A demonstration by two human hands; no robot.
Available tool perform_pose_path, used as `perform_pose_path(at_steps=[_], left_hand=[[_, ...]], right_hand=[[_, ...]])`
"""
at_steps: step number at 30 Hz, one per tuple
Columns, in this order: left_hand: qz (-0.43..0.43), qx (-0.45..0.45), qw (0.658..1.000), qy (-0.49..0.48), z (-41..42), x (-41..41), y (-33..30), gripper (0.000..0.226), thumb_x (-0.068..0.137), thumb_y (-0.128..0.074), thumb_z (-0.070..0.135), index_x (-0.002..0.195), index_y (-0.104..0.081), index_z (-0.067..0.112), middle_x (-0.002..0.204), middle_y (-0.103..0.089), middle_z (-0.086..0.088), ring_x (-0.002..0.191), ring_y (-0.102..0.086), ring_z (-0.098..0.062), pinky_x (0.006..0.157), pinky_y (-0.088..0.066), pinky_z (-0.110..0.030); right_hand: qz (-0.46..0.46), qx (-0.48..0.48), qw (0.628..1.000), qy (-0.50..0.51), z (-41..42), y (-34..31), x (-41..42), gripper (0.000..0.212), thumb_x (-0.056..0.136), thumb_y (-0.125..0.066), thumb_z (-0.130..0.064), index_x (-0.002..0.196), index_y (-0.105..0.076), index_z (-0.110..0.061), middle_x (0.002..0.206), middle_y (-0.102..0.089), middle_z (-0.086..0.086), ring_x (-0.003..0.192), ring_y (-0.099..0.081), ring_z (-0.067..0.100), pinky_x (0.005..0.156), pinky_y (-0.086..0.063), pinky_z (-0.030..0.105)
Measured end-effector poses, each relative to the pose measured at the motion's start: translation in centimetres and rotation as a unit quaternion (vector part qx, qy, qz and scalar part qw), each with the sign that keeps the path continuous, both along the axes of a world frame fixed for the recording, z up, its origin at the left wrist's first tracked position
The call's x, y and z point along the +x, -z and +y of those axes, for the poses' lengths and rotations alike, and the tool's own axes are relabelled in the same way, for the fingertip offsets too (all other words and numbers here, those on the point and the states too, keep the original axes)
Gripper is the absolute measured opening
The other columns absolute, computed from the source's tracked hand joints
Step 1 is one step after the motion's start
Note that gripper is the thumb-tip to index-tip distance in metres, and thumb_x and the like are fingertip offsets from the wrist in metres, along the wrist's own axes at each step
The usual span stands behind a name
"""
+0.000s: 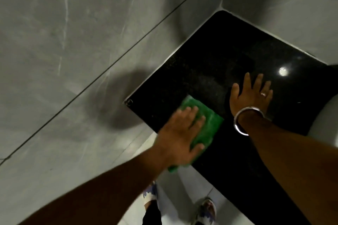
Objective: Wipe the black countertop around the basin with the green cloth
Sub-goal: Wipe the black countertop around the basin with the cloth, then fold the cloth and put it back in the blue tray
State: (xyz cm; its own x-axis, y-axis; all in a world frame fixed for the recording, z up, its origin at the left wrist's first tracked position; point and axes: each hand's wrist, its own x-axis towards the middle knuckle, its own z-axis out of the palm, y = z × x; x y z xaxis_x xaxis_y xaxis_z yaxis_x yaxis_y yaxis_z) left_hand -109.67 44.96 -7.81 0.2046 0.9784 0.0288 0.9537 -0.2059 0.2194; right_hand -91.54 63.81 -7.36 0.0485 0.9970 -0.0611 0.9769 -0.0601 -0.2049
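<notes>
The black countertop (215,64) fills the middle of the head view, wedged into a corner of grey tiled walls. A folded green cloth (204,117) lies on its front left edge, partly overhanging it. My left hand (181,133) presses flat on the cloth with fingers spread. My right hand (250,93) rests palm down on the bare black surface to the right of the cloth, fingers apart, with a ring on one finger and a silver bangle (243,120) at the wrist. The white basin (327,117) shows only as a curved edge at the right.
Grey marbled wall tiles (73,42) stand on the left and behind the counter. A bright light reflection (283,71) glints on the counter. Below the counter edge lies a pale tiled floor (175,197) with my feet in sandals (206,210).
</notes>
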Motion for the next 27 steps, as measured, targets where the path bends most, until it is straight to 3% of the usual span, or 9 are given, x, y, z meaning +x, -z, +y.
perform_pose_path(at_steps=[2,4,10,13,17,20,22,25,27], left_hand=[[-0.013,-0.003,0.996,0.088,-1.5,1.4,0.2,0.075,0.093,-0.041,0.061,0.154,-0.028,0.021,0.164,-0.02,-0.012,0.153,-0.016,-0.028,0.122,-0.018,-0.049],[0.007,-0.006,0.988,0.152,-0.5,-2.1,-0.1,0.073,0.093,-0.041,0.063,0.154,-0.029,0.025,0.165,-0.02,-0.007,0.153,-0.016,-0.024,0.123,-0.018,-0.047],[0.105,-0.056,0.991,0.062,3.2,-13.3,-2.2,0.079,0.091,-0.04,0.064,0.156,-0.023,0.023,0.166,-0.014,-0.01,0.154,-0.011,-0.028,0.124,-0.015,-0.048],[0.081,-0.04,0.995,0.052,2.0,-9.2,-2.1,0.079,0.091,-0.038,0.064,0.155,-0.026,0.018,0.164,-0.017,-0.015,0.152,-0.014,-0.033,0.121,-0.019,-0.051],[0.005,-0.028,0.975,0.222,-1.4,1.1,-0.9,0.077,0.093,-0.04,0.061,0.155,-0.027,0.018,0.165,-0.019,-0.011,0.153,-0.012,-0.027,0.124,-0.014,-0.047],[0.012,-0.044,0.965,0.258,-1.3,1.2,-1.6,0.08,0.094,-0.037,0.063,0.157,-0.019,0.017,0.166,-0.014,-0.009,0.154,-0.006,-0.024,0.126,-0.005,-0.043],[-0.01,-0.022,0.981,0.191,-0.7,-0.9,-2.5,0.082,0.092,-0.041,0.062,0.154,-0.027,0.01,0.162,-0.026,-0.012,0.152,-0.02,-0.029,0.125,-0.01,-0.044],[0.015,0.0,0.999,0.031,-0.1,-4.4,-3.4,0.079,0.082,-0.052,0.068,0.138,-0.052,0.012,0.146,-0.048,-0.014,0.137,-0.043,-0.035,0.113,-0.032,-0.047],[0.019,-0.056,0.997,0.045,0.4,-5.2,-4.1,0.065,0.077,-0.059,0.068,0.122,-0.062,0.021,0.14,-0.05,-0.007,0.132,-0.044,-0.03,0.107,-0.035,-0.045]], right_hand=[[0.005,0.002,1.0,-0.005,0.0,-0.3,-0.1,0.06,0.093,-0.035,-0.047,0.148,-0.027,-0.023,0.159,-0.017,0.017,0.145,-0.012,0.042,0.118,-0.009,0.055],[0.01,-0.007,1.0,-0.002,0.2,-0.4,-0.2,0.06,0.094,-0.033,-0.047,0.148,-0.025,-0.024,0.16,-0.015,0.015,0.146,-0.01,0.04,0.118,-0.007,0.054],[0.0,-0.017,1.0,-0.003,0.1,-0.4,-0.1,0.061,0.094,-0.028,-0.05,0.149,-0.019,-0.026,0.161,-0.009,0.013,0.147,-0.004,0.039,0.119,-0.003,0.053],[-0.006,-0.033,0.999,-0.022,0.2,-0.4,0.0,0.063,0.094,-0.023,-0.053,0.15,-0.017,-0.025,0.161,-0.007,0.014,0.147,-0.002,0.039,0.119,-0.002,0.054],[0.017,-0.07,0.995,-0.068,0.0,-0.7,1.6,0.058,0.098,-0.023,-0.049,0.15,-0.021,-0.024,0.161,-0.008,0.014,0.146,-0.001,0.042,0.118,0.0,0.056],[0.107,-0.069,0.974,-0.187,-1.3,-2.9,2.3,0.054,0.096,-0.035,-0.045,0.143,-0.039,-0.019,0.154,-0.032,0.015,0.142,-0.027,0.037,0.116,-0.018,0.051],[0.145,-0.088,0.935,-0.31,-3.4,-5.3,2.0,0.058,0.087,-0.043,-0.05,0.133,-0.052,-0.017,0.136,-0.056,0.015,0.126,-0.051,0.033,0.107,-0.039,0.045],[-0.019,-0.195,0.876,-0.441,-6.3,-7.8,0.0,0.078,0.074,-0.057,-0.067,0.137,-0.046,-0.023,0.135,-0.056,0.01,0.124,-0.053,0.031,0.104,-0.042,0.042],[-0.159,-0.239,0.848,-0.445,-7.5,-8.9,-1.8,0.091,0.067,-0.067,-0.066,0.14,-0.041,-0.019,0.141,-0.05,0.012,0.127,-0.048,0.033,0.106,-0.04,0.04]])
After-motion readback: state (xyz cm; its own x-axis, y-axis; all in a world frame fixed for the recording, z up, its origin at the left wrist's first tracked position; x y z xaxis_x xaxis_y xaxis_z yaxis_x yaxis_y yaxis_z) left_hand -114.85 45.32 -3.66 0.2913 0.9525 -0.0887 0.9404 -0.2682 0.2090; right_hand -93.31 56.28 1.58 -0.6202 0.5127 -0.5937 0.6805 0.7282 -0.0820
